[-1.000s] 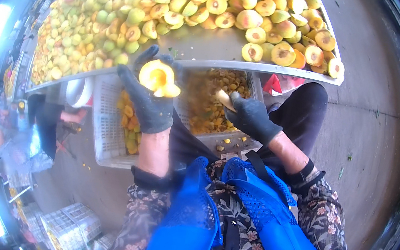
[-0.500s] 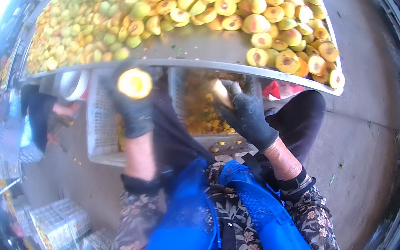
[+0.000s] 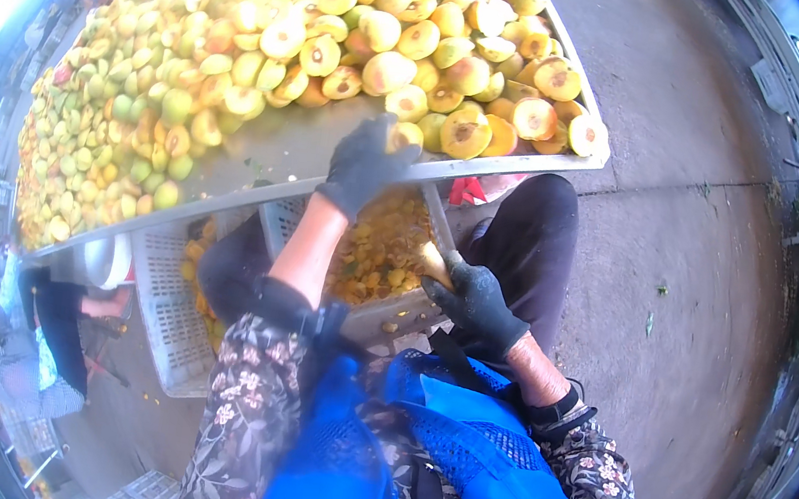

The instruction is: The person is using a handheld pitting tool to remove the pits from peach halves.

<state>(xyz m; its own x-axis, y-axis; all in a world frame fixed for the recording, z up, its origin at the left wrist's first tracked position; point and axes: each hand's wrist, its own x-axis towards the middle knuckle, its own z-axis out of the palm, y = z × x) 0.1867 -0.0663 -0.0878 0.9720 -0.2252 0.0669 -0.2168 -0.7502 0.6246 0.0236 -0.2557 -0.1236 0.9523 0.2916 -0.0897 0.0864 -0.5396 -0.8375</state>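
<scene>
My left hand (image 3: 362, 169), in a dark glove and blurred, reaches over the near rim of a metal-edged tray (image 3: 338, 105). Its fingers are closed at a peach half (image 3: 403, 137) by that rim; the exact grip is smeared. Several halved yellow peaches (image 3: 388, 31) are heaped across the tray, many cut side up with the stone or its hollow showing. Lower and to the right, my right hand (image 3: 481, 306), gloved too, is wrapped round a short pale tool (image 3: 434, 262). The tool's working end cannot be made out.
Under the tray's edge, between my knees, stands a crate (image 3: 366, 311) with yellow fruit pieces in it. Another white crate (image 3: 164, 309) is left of it. Farther left, another person (image 3: 44, 344) sits near a white bucket (image 3: 103, 261). Concrete floor (image 3: 664, 234) lies to the right.
My left hand has moved up and right from below the rim to the tray; the cut half it held there is gone from view. My right hand keeps the tool. The view has turned.
</scene>
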